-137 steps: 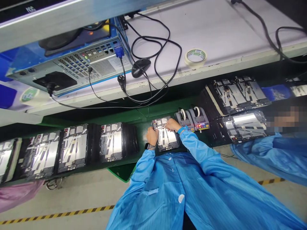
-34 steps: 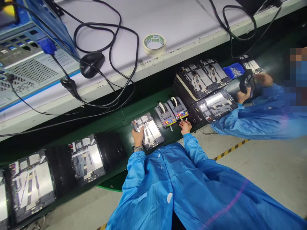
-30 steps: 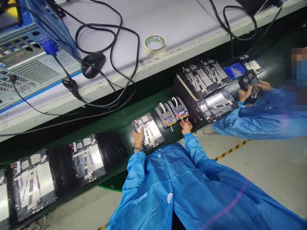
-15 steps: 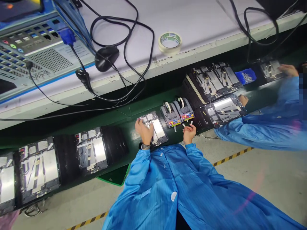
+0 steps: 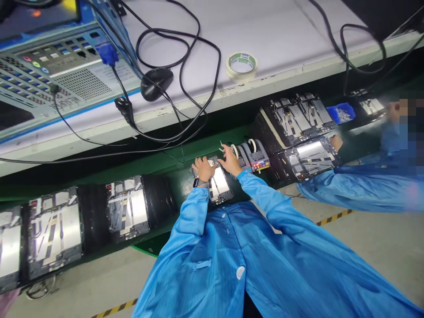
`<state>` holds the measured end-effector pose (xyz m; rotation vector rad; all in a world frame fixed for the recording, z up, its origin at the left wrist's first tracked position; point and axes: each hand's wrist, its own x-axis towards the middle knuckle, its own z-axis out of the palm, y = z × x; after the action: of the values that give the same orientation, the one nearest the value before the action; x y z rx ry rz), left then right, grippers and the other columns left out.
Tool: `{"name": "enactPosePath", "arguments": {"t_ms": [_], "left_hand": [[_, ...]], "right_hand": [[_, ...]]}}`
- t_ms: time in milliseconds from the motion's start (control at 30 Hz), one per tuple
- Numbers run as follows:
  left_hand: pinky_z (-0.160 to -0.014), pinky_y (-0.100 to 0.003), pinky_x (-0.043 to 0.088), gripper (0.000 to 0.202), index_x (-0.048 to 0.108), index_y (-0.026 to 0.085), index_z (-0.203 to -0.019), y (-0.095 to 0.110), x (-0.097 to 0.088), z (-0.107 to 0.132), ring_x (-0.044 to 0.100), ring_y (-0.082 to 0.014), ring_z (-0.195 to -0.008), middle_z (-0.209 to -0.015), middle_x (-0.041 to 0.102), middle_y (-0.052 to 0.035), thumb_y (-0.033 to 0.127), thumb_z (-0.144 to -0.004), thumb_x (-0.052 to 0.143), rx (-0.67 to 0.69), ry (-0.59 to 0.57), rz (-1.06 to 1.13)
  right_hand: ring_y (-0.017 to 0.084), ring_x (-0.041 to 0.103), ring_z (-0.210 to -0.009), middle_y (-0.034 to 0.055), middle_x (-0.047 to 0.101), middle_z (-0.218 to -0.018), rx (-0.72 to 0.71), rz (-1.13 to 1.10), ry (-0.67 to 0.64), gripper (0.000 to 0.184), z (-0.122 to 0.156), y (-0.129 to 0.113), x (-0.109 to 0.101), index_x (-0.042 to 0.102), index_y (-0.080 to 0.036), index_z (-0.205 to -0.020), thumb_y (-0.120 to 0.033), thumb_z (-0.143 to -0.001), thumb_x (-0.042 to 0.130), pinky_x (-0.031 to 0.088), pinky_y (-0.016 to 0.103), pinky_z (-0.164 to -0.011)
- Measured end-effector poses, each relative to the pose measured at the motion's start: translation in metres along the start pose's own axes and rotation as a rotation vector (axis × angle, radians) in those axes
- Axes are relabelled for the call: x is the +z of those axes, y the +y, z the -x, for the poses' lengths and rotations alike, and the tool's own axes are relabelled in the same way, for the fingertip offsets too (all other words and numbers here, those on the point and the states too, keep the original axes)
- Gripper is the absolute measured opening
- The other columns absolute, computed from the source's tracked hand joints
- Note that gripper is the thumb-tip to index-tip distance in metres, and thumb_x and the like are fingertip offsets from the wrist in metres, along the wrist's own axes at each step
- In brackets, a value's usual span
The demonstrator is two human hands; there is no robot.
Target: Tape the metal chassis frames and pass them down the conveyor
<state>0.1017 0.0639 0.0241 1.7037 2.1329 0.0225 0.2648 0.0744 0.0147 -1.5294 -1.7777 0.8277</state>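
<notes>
In front of me an opened tablet (image 5: 219, 182) lies with its silvery inside facing up. My left hand (image 5: 202, 169) rests on its upper left part, fingers spread, holding nothing that I can see. Above the tablet's upper right corner is my right hand (image 5: 231, 161), closed on small white tape strips (image 5: 221, 147) that stick up from its fingertips. Just right of it stand two grey tape dispensers (image 5: 261, 164) with white rolls; my right hand and sleeve partly hide the nearer one.
More opened tablets (image 5: 127, 207) lie leftward along the dark green bench. At right are stacked tablets (image 5: 300, 117), a blue tray (image 5: 341, 113) of small parts, and a co-worker's arm (image 5: 357, 185). Above, a white shelf (image 5: 281, 39) carries a computer (image 5: 66, 75), mouse (image 5: 157, 84), tape roll (image 5: 241, 66) and cables.
My right hand has moved left from in front of the dispensers to over the tablet, carrying the tape strips. My left hand has flattened onto the tablet's upper part.
</notes>
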Motion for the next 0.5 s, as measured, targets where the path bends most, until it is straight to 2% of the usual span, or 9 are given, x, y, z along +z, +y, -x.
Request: {"name": "enactPosePath", "arguments": {"t_ms": [100, 167, 400, 500], "left_hand": [[-0.122, -0.057, 0.022, 0.069, 0.052, 0.019, -0.144, -0.001, -0.004, -0.002, 0.032, -0.0366, -0.149, -0.152, 0.050, -0.0192, 0.055, -0.087, 0.064, 0.005, -0.034, -0.018], [-0.119, -0.056, 0.025, 0.065, 0.056, 0.021, -0.140, 0.001, -0.007, -0.003, 0.037, -0.0369, -0.144, -0.147, 0.054, -0.0184, 0.056, -0.086, 0.064, 0.005, -0.034, -0.023], [-0.115, -0.056, 0.029, 0.055, 0.064, 0.023, -0.129, 0.002, -0.013, -0.007, 0.043, -0.0377, -0.137, -0.138, 0.060, -0.0177, 0.054, -0.085, 0.067, -0.007, -0.027, 0.009], [-0.115, -0.056, 0.029, 0.055, 0.063, 0.023, -0.131, 0.004, -0.015, -0.005, 0.042, -0.0378, -0.138, -0.140, 0.059, -0.0176, 0.052, -0.084, 0.068, -0.010, -0.029, 0.018]], "right_hand": [[0.032, 0.056, -0.126, 0.0148, 0.051, -0.138, -0.094, 0.140, -0.185, 0.087, -0.019, -0.002, -0.002, 0.025, -0.026, -0.160, -0.016, -0.086, 0.070, 0.050, 0.047, -0.103], [0.034, 0.052, -0.132, 0.0150, 0.050, -0.139, -0.142, 0.187, -0.247, 0.090, -0.024, -0.002, -0.005, 0.022, -0.027, -0.161, -0.017, -0.086, 0.071, 0.049, 0.048, -0.105], [0.034, 0.050, -0.135, 0.0164, 0.048, -0.140, -0.153, 0.240, -0.320, 0.091, -0.021, -0.004, -0.012, 0.019, -0.024, -0.162, -0.022, -0.088, 0.073, 0.048, 0.047, -0.106], [0.032, 0.053, -0.130, 0.0152, 0.051, -0.137, -0.151, 0.210, -0.332, 0.087, -0.023, -0.006, -0.011, 0.025, -0.024, -0.161, -0.020, -0.087, 0.072, 0.048, 0.046, -0.105]]}}
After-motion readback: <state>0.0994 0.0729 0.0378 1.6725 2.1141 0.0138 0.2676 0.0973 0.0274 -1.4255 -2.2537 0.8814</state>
